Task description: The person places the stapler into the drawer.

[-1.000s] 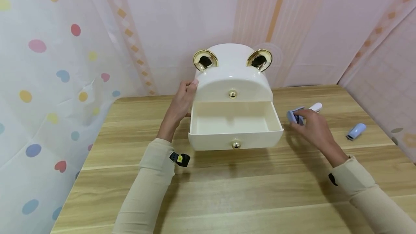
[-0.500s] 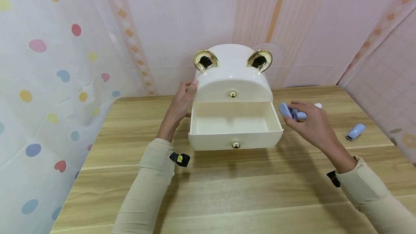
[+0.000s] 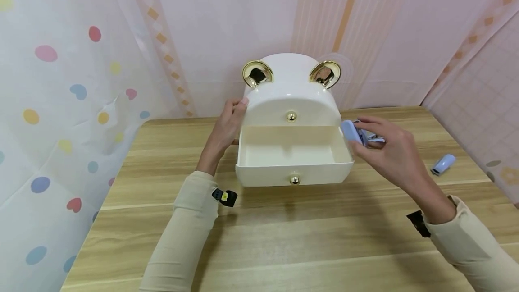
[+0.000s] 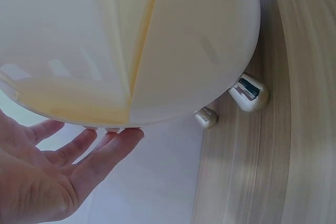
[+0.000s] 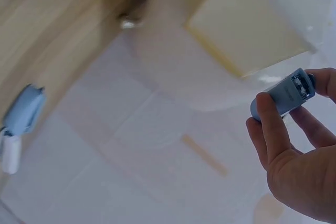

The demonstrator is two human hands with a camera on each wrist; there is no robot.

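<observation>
At the centre of the head view, the right hand (image 3: 389,148) pinches a small pale-blue plastic stapler (image 3: 352,130) between thumb and curled fingers (image 5: 269,129), holding it in the air just at the right rim of the open lower drawer (image 3: 293,153) of the cream domed plastic organiser box with gold ears (image 3: 291,98). The left hand (image 3: 227,126) rests flat, fingers straight, against the box's left side. The grip looks light and near one end, so the stapler could tip out and fall on the wooden desk (image 3: 284,238) rather than inside. A knock on the drawer wall could also shove the drawer or slide the light box. A second pale-blue stapler (image 3: 443,164) lies well apart at the right of the frame.
</observation>
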